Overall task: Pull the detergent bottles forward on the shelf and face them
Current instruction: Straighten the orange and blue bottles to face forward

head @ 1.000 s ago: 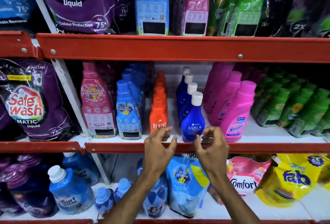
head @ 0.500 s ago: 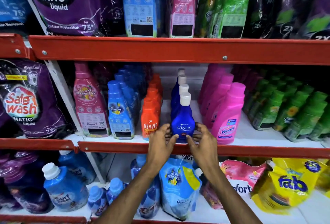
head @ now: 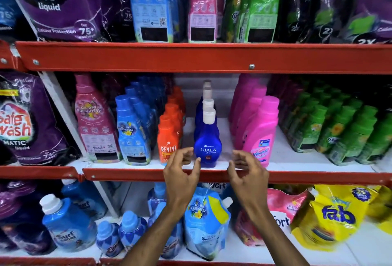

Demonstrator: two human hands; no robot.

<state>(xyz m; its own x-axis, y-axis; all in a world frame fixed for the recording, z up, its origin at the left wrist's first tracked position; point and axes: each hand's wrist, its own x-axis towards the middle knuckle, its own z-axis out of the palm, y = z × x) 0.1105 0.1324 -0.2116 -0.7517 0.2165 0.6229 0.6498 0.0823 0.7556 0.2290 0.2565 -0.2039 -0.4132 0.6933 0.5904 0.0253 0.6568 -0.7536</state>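
Note:
A dark blue Ujala bottle [head: 207, 147] with a white cap stands at the front edge of the middle shelf [head: 297, 177], label facing out, with a row of the same bottles behind it. My left hand [head: 182, 170] hovers just left of its base, fingers curled and apart, thumb tip close to the bottle. My right hand [head: 246, 170] hovers to its right, fingers apart, a clear gap from the bottle. Neither hand holds anything. An orange Revive bottle [head: 168, 140] stands to the left and a pink Vanish bottle [head: 262, 134] to the right.
Blue [head: 132, 132] and pink Comfort bottles [head: 94, 121] fill the shelf's left side, green bottles [head: 339, 132] the right. A purple Safe Wash pouch [head: 27, 121] hangs far left. Pouches and bottles crowd the shelves above and below, including a yellow Fab pouch [head: 333, 217].
Both hands had closed in on the front Ujala bottle's base half a second ago; now they have let go and spread apart to either side of it.

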